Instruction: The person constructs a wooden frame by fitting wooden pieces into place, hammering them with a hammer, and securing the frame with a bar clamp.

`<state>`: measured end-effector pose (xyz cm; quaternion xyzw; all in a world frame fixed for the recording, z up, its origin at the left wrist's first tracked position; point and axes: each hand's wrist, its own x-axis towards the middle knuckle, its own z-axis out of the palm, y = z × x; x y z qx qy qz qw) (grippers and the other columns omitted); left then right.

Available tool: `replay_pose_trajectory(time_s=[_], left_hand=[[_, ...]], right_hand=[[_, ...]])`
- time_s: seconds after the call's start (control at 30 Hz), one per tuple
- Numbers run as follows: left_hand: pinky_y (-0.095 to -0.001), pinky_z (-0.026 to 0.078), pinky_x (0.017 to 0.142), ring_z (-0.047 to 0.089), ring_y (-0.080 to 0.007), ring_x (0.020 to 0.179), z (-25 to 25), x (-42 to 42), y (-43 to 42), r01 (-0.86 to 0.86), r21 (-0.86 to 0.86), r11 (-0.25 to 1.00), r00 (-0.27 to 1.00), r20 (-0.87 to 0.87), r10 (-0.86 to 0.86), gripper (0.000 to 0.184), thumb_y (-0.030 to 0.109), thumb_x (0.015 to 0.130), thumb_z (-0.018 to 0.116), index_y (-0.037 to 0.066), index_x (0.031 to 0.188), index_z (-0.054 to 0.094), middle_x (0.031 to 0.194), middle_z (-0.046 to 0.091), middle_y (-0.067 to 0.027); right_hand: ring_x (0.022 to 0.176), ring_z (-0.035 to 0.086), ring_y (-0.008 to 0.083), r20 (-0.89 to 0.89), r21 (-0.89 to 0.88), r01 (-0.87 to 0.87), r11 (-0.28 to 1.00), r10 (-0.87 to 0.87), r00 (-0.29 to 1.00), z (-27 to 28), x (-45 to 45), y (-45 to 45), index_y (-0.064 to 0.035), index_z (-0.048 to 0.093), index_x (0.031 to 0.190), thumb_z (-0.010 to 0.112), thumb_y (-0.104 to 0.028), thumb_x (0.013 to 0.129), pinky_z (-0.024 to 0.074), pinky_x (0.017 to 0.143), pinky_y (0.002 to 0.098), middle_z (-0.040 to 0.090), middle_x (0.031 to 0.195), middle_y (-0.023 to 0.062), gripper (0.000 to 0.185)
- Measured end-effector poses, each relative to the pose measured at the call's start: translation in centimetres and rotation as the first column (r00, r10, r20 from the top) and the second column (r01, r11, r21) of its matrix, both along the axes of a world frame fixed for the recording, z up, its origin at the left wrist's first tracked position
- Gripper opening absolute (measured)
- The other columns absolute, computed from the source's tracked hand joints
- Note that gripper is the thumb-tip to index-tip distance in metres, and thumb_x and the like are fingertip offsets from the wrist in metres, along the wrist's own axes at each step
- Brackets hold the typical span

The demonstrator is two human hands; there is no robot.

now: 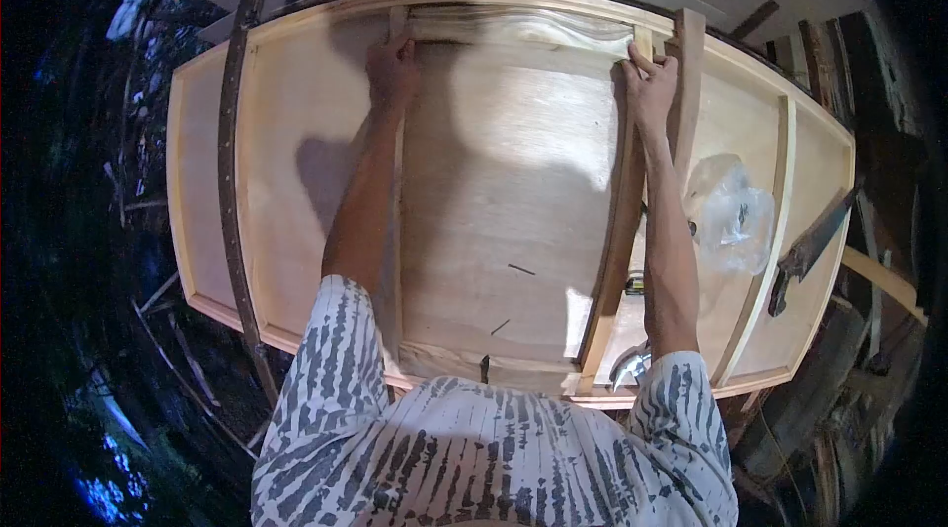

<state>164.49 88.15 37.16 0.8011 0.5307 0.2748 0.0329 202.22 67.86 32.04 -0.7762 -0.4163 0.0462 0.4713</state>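
A large framed plywood panel (494, 196) lies in front of me, split up by wooden strips. A wavy-edged wooden rail (523, 28) spans its middle section at the far end. My left hand (393, 75) is closed at the far end of the left wooden strip (397, 191), beside the rail's left end; shadow hides part of its fingers. Across from it, my right hand (652, 87) has its fingers bent around the far end of the right wooden strip (614, 260), by the rail's right end. Another upright board (688, 82) stands just right of that hand.
A clear plastic bag (736, 221) and a handsaw (810, 245) lie on the right side. Near my right forearm are a tape measure (635, 283) and a shiny metal tool (630, 366). A dark notched bar (231, 162) crosses the left side. Two nails (520, 269) lie mid-panel.
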Motion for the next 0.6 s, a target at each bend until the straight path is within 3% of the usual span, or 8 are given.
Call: replay_pose_trajectory(time_s=[0.03,0.1,0.13,0.2,0.3,0.4,0.53,0.6], left_hand=[[-0.0471,0.045,0.102,0.057,-0.0433,0.116,-0.3,-0.3,0.3,-0.031,-0.037,0.999,0.999,-0.008,0.031,0.032,0.018,0.095,0.062,0.016,0.126,0.069,0.13,0.059,-0.0281],[-0.0479,0.046,0.1,0.058,-0.0412,0.114,-1.3,-0.9,1.6,0.154,0.321,0.934,0.981,-0.16,-0.107,0.03,0.017,0.094,0.063,0.013,0.123,0.071,0.122,0.063,-0.025],[-0.0479,0.046,0.1,0.058,-0.0412,0.114,-1.2,-0.8,1.3,0.163,0.317,0.935,0.981,-0.157,-0.117,0.03,0.017,0.094,0.063,0.013,0.123,0.071,0.122,0.063,-0.025],[-0.0476,0.045,0.102,0.056,-0.0391,0.118,3.2,0.7,-1.7,0.091,-0.046,0.995,0.993,0.079,-0.087,0.033,0.016,0.093,0.064,0.011,0.125,0.068,0.123,0.062,-0.0227],[-0.0475,0.043,0.105,0.054,-0.0395,0.122,1.5,0.8,-0.9,0.049,0.02,0.999,0.999,-0.008,-0.049,0.038,0.016,0.092,0.064,0.01,0.13,0.064,0.128,0.06,-0.0223],[-0.0473,0.041,0.107,0.052,-0.0397,0.124,-0.1,0.5,0.6,0.056,0.126,0.99,0.998,-0.01,-0.055,0.044,0.016,0.092,0.065,0.01,0.135,0.059,0.133,0.058,-0.0215],[-0.0489,0.037,0.11,0.047,-0.0383,0.13,0.2,0.4,0.5,0.086,0.08,0.993,0.996,0.02,-0.088,0.046,0.018,0.091,0.066,0.011,0.136,0.058,0.138,0.055,-0.0201],[-0.0533,0.033,0.112,0.04,-0.0373,0.137,3.3,2.0,-2.8,0.006,0.113,0.994,0.984,-0.176,0.014,0.057,0.023,0.088,0.07,0.012,0.142,0.052,0.146,0.049,-0.0163]], right_hand=[[0.107,0.052,0.0321,-0.014,-0.001,0.001,1.0,-0.001,1.0,-0.1,-0.1,0.3,-0.0234,0.076,0.115,0.077,-0.025,0.084,0.0428,0.098,0.0414,0.053,0.111,0.015,0.031],[0.104,0.053,0.0298,0.073,-0.001,-0.004,1.0,0.004,0.997,-0.3,-0.1,0.3,-0.0209,0.075,0.119,0.074,-0.024,0.087,0.0437,0.096,0.0386,0.052,0.108,0.0142,0.032],[0.106,0.052,0.03,0.044,-0.009,-0.004,1.0,0.005,0.999,-0.5,0.0,0.4,-0.0208,0.075,0.118,0.074,-0.024,0.087,0.0426,0.097,0.0387,0.052,0.111,0.0139,0.032],[0.107,0.053,0.0296,-0.003,0.006,-0.002,1.0,0.002,1.0,-0.3,-0.2,0.4,-0.0208,0.075,0.117,0.075,-0.025,0.087,0.0443,0.096,0.0374,0.052,0.112,0.0137,0.031],[0.103,0.056,0.0301,0.061,0.011,0.036,0.999,-0.036,0.997,-0.6,0.3,0.6,-0.02,0.073,0.121,0.075,-0.026,0.086,0.0476,0.092,0.0378,0.054,0.108,0.0142,0.036],[0.102,0.059,0.0328,-0.032,0.021,0.071,0.997,-0.07,0.997,-0.3,0.2,0.8,-0.0158,0.058,0.139,0.076,-0.027,0.081,0.048,0.093,0.0411,0.056,0.105,0.0158,0.062],[0.11,0.055,0.0367,-0.093,0.041,0.075,0.996,-0.071,0.993,-0.2,0.1,1.2,-0.0193,0.06,0.137,0.076,-0.023,0.079,0.0465,0.097,0.0428,0.055,0.114,0.0201,0.061],[0.116,0.052,0.037,-0.044,0.022,0.055,0.998,-0.054,0.998,-0.4,-0.2,1.7,-0.0213,0.062,0.135,0.077,-0.023,0.078,0.0448,0.1,0.0435,0.051,0.122,0.02,0.059]])
